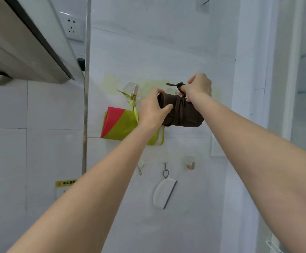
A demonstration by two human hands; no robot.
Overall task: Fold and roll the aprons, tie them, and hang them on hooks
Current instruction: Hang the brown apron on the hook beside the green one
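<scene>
- The left hand (151,110) gripped the 9 o'clock end of the brown roll (181,114), fingers curled over it.
- The right hand (198,87) pinched the roll's tie (176,85) at 12 o'clock, beside a hook (174,92).
- At 9 o'clock, the green-red roll (119,125) hung from another hook (135,89).

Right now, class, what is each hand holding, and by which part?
Both hold the rolled brown apron. The left hand grips its left end; the right hand pinches the tie strap at the top.
</scene>
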